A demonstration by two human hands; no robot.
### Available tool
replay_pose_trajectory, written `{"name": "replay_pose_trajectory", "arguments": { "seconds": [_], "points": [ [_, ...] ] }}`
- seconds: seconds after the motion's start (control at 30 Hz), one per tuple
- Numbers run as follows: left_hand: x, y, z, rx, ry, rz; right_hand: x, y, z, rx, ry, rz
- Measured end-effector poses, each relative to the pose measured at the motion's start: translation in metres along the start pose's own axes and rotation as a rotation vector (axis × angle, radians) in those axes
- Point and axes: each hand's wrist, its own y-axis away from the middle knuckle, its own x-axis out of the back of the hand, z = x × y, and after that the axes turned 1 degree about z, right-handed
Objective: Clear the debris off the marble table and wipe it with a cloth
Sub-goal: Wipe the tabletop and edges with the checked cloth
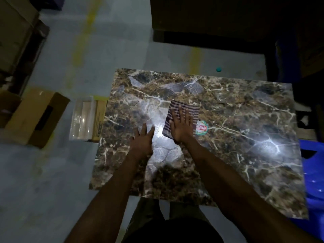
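The brown marble table (pixel 236 130) with white veins fills the middle of the head view. A folded striped cloth (pixel 185 106) lies flat near its centre. My right hand (pixel 181 126) presses down on the cloth with fingers spread flat. My left hand (pixel 142 141) rests open on the bare marble just left of the cloth, palm down, holding nothing. A round red, green and white sticker (pixel 202 128) shows on the marble right beside my right hand.
An open cardboard box (pixel 37 116) and a clear plastic-wrapped pack (pixel 84 118) sit on the floor left of the table. A blue plastic chair (pixel 313 172) stands at the right. A small teal cap (pixel 218 69) lies on the floor beyond the table. Dark furniture stands behind.
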Motion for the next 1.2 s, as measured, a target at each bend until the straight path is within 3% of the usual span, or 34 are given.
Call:
{"name": "replay_pose_trajectory", "arguments": {
  "seconds": [0.17,0.37,0.5,0.63,0.7,0.77,0.9,1.07,1.2],
  "points": [
    [-0.036,0.038,0.033,0.032,0.071,0.058,-0.022,0.067,-0.006,0.282,0.003,0.007],
    [-0.080,0.083,0.036,-0.025,0.108,0.130,-0.019,0.152,0.055,0.439,0.073,-0.062],
    [-0.103,0.103,0.031,-0.047,0.150,0.164,-0.008,0.138,0.077,0.236,0.102,-0.071],
    [-0.108,0.116,0.034,-0.061,0.117,0.139,-0.020,0.131,0.032,0.007,0.030,0.023],
    [-0.113,0.125,0.029,-0.091,0.099,0.132,-0.037,0.147,0.008,0.044,0.009,0.044],
    [-0.122,0.131,0.020,-0.126,0.082,0.148,-0.051,0.182,-0.008,0.135,0.025,-0.044],
    [-0.138,0.150,0.003,-0.151,0.073,0.193,-0.064,0.260,-0.001,0.197,0.032,-0.069],
    [-0.146,0.163,-0.006,-0.168,0.065,0.181,-0.043,0.272,0.026,-0.005,0.074,-0.089],
    [-0.152,0.170,-0.012,-0.160,0.055,0.200,-0.054,0.234,-0.017,-0.199,-0.029,0.006]
  ]
}}
